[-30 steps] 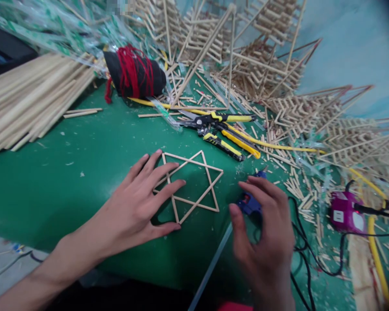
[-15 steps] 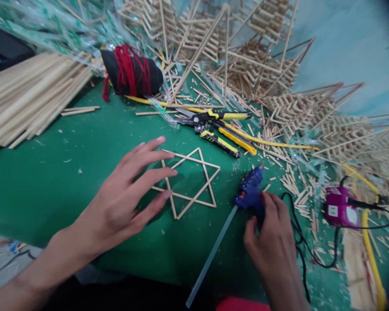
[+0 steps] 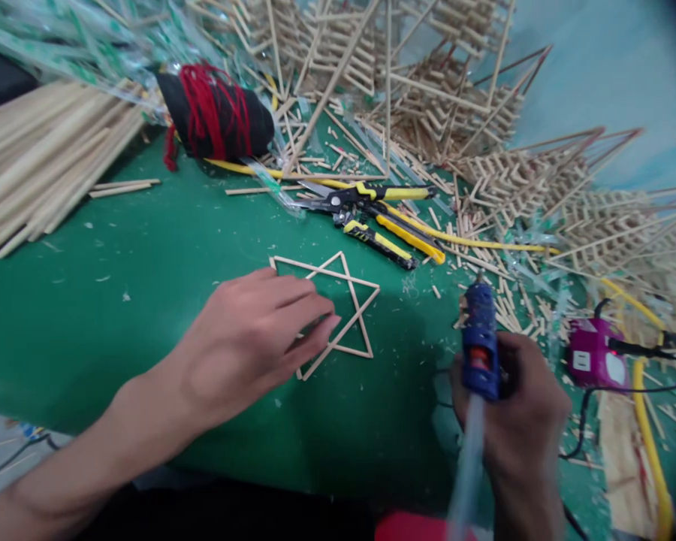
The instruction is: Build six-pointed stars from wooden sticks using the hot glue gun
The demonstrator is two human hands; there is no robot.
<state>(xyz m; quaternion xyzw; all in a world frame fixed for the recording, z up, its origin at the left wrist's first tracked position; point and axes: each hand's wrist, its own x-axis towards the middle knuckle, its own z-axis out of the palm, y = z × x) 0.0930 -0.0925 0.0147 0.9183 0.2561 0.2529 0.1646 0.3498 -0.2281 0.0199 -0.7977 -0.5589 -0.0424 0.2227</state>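
A six-pointed star [image 3: 360,325] made of thin wooden sticks lies flat on the green table. My left hand [image 3: 253,323] is over its left half and hides part of it. The fingers are bent, with thumb and fingertips drawn together above the star's middle; anything between them is hidden. To the right, my right hand [image 3: 518,406] is closed around the handle of a blue hot glue gun [image 3: 478,338]. Its nozzle points away from me, and a long translucent glue stick [image 3: 467,466] sticks out of its back end toward me.
Behind the star lie black-and-yellow cutting pliers [image 3: 372,214] and a yellow utility knife [image 3: 414,239]. Wooden sticks [image 3: 50,158] are piled at left, near a black roll with red string [image 3: 217,113]. Stacked stick stars [image 3: 445,113] and a purple plug adapter [image 3: 594,353] line the far and right sides.
My right hand has raised the glue gun off to the right and turned its nozzle away from me. My left fingers, spread before, have moved right over the star and closed together.
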